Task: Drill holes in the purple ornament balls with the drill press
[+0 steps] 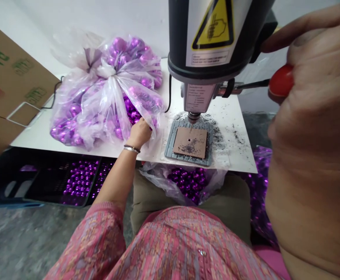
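Observation:
My left hand (141,133) reaches into the mouth of a clear plastic bag (100,116) of shiny purple balls (131,109). Its fingers are hidden among the balls and plastic, so I cannot see a grip. On the right, my right hand (318,74) is closed around the red knob (281,81) of a drill press lever, its index finger stretched to the black housing. The drill press (207,66) carries a thin bit above a brown square block (197,142) with a small hole. That block lies on a grey metal base (170,149), strewn with dark shavings.
A second tied bag of purple balls (120,46) stands behind. Below the table edge, an open bag of purple balls (189,181) rests at my lap. Black crates (56,182) with more balls are at lower left. A cardboard box (15,85) stands left; shavings (236,136) litter the white table (242,159).

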{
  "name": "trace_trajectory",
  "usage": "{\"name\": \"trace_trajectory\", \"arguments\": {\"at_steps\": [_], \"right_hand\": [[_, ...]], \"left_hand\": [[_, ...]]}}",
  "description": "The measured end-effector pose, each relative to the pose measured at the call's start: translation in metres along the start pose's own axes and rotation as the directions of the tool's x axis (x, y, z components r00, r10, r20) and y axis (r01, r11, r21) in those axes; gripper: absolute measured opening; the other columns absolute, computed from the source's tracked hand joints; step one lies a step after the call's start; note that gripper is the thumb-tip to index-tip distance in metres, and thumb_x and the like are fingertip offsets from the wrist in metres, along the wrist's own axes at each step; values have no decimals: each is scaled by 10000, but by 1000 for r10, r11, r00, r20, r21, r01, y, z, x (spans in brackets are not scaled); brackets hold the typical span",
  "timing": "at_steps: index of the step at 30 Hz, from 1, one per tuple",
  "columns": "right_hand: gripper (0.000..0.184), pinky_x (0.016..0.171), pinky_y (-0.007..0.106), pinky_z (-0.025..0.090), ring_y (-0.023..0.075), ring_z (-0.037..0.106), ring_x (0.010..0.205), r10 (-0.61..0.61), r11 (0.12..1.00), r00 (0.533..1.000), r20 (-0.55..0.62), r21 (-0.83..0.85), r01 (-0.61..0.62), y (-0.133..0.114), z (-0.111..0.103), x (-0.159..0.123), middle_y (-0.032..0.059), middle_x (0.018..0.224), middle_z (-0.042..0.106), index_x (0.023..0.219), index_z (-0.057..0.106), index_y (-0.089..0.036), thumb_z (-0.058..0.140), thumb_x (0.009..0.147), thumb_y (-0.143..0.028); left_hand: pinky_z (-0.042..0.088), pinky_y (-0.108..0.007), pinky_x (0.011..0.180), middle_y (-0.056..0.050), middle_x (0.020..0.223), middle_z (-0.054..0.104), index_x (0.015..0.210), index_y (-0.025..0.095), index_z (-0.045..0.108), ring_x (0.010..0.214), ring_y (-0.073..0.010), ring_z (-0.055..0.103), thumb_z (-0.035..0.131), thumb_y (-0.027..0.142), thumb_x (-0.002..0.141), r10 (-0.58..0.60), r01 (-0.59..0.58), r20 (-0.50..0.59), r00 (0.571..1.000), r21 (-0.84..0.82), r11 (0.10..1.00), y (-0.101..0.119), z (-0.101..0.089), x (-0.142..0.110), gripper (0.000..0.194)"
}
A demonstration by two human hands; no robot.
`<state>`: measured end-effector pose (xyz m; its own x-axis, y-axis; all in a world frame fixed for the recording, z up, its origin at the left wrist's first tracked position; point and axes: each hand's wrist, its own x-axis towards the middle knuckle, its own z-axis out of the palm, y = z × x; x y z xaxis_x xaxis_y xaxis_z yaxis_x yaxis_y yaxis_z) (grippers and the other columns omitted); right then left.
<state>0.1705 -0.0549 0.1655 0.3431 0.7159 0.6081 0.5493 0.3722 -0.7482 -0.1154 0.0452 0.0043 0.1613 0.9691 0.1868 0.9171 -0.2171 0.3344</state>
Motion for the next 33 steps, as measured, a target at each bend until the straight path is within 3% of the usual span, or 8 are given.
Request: {"name": "trace_trajectory", "arguments": {"at_steps": [4, 8, 11, 15, 18, 22, 29, 33], "right_hand": [[339, 833, 193, 366, -41, 551, 816, -46, 999, 999, 0, 28, 46, 3, 2, 1, -33, 826, 647, 1001, 769, -184, 430, 985, -169], [325, 794, 193, 357, -32, 553, 808, 15, 998, 999, -37, 59, -13, 3, 4, 3, -23, 714, 592, 939, 769, -178, 448, 965, -134], [313, 739, 176, 373, -50, 492, 735, 0, 993, 1000, -13, 114, 1, 2, 3, 4, -42, 767, 622, 933, 765, -164, 453, 957, -167], [289, 650, 168, 341, -65, 424, 616, -39, 985, 999, -30, 168, 44, 0, 3, 5, -54, 640, 571, 826, 733, -131, 464, 925, -97], [286, 623, 194, 312, -57, 416, 566, -31, 986, 999, -10, 163, 33, -2, 3, 5, -41, 560, 482, 770, 703, -124, 473, 935, -87], [300, 645, 195, 323, -40, 428, 594, -48, 984, 999, 12, 171, 46, -1, 4, 4, -18, 586, 462, 772, 698, -108, 457, 950, -124], [297, 678, 170, 354, -37, 416, 602, -135, 959, 990, -26, 249, 138, 5, 6, 3, -14, 607, 463, 763, 670, -60, 446, 948, -121], [311, 660, 163, 335, -45, 398, 595, -160, 951, 987, -13, 266, 157, 6, 5, 4, -16, 610, 450, 744, 650, -58, 426, 949, -125]], "left_hand": [[546, -326, 827, -80, 1042, 721, 1257, 169, 660, 913, -212, 661, 776, 235, 759, -158, 127, -32, 987, -455, 882, -2, -29, -46, 515], [490, -239, 617, -23, 912, 702, 1330, 208, 610, 692, -118, 625, 801, 415, 778, -114, 211, 180, 977, -901, 380, 15, -31, -82, 620], [498, -231, 595, -36, 869, 707, 1223, 185, 642, 688, -128, 662, 824, 469, 754, 9, 344, 345, 938, -936, 74, 35, -15, -87, 578], [542, -236, 628, -84, 1070, 756, 1114, 183, 677, 809, -167, 718, 868, 437, 689, 160, 514, 492, 856, -843, -160, 52, 7, -77, 530], [498, -203, 553, -62, 1014, 761, 1070, 185, 690, 672, -110, 652, 894, 439, 662, 242, 595, 548, 800, -778, -204, 57, 17, -73, 522], [446, -189, 519, -36, 938, 729, 1151, 226, 664, 597, -69, 552, 838, 512, 760, 175, 577, 552, 816, -796, -182, 61, 22, -76, 514], [544, -283, 658, -64, 1033, 714, 1227, 268, 579, 873, -197, 734, 745, 598, 831, -7, 558, 558, 830, -830, 9, 71, 20, -74, 542], [454, -217, 546, -21, 945, 699, 1290, 275, 548, 698, -129, 686, 812, 515, 788, -64, 508, 504, 861, -846, 164, 78, 17, -62, 616]]}}
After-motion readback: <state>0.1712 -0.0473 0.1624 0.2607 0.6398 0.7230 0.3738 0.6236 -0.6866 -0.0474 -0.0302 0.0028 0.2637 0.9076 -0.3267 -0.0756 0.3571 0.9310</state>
